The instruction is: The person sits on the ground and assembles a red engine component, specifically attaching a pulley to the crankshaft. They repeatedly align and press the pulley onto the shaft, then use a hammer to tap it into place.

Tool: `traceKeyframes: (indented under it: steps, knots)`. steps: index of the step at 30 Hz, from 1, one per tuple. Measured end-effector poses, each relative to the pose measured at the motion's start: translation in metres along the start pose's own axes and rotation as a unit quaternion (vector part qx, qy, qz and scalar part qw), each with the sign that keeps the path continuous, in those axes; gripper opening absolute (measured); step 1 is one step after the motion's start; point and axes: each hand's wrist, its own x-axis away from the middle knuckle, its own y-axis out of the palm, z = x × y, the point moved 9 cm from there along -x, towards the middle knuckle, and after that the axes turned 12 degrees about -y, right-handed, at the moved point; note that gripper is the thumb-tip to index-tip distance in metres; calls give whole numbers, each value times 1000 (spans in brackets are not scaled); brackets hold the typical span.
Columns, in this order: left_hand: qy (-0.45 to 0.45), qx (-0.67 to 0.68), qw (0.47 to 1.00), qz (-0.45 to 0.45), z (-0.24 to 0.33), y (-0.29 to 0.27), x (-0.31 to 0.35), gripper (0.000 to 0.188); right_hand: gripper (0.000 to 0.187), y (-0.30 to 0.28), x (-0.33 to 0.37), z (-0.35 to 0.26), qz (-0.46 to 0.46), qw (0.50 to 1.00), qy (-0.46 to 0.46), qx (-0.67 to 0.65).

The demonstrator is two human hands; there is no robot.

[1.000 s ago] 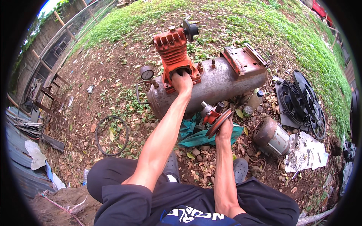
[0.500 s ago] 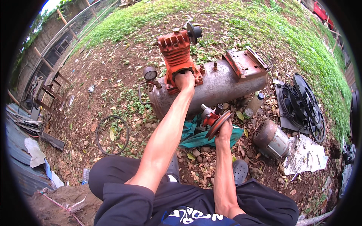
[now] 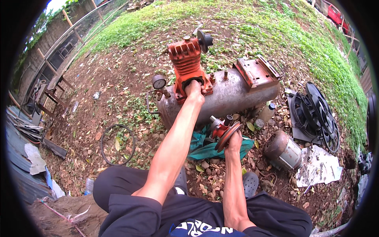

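Observation:
My left hand (image 3: 194, 91) reaches into the round front opening of an orange finned compressor pump (image 3: 185, 63). Its fingertips are hidden inside, so what they touch does not show. The pump is mounted on a rusty grey cylindrical air tank (image 3: 221, 94), with a black-hubbed wheel (image 3: 205, 41) at its upper right. My right hand (image 3: 233, 143) grips the rim of a red disc-shaped part (image 3: 228, 136) with a short metal shaft and a dark tube end sticking out. This part is held tilted above a teal cloth (image 3: 197, 147) on the ground.
A pressure gauge (image 3: 158, 82) rises from the tank's left end. Right of me lie a rusty electric motor (image 3: 282, 149), a white sheet with small metal pieces (image 3: 319, 166), a black fan assembly (image 3: 320, 114) and a bottle (image 3: 267, 112). A belt (image 3: 102, 144) lies at left.
My left hand has drawn back slightly in the pump opening, baring more of its dark inside. My right hand keeps hold of the red disc-shaped part, nearly still.

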Motion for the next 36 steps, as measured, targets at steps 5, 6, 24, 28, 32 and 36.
traceKeyframes:
  steps: [5,6,24,28,32,36]
  knots:
    - [-53,109,982,-146,-8,22,0,30,24,-6,-11,0,-3,1000,-16,12]
    - [-70,120,977,-161,-8,23,-3,29,24,-3,-10,-2,-9,1000,-16,10]
    - [-57,-34,996,-67,-11,-1,13,23,24,10,-10,10,-32,999,3,-23]
    - [40,-253,965,-65,-12,-12,28,34,23,5,-9,2,-23,999,-14,-21]
    - [86,-375,918,-91,-8,-20,35,52,23,6,-8,-11,-6,998,-58,10]
    - [166,-409,893,-86,5,-19,42,57,11,21,-1,-31,-7,998,-58,-5]
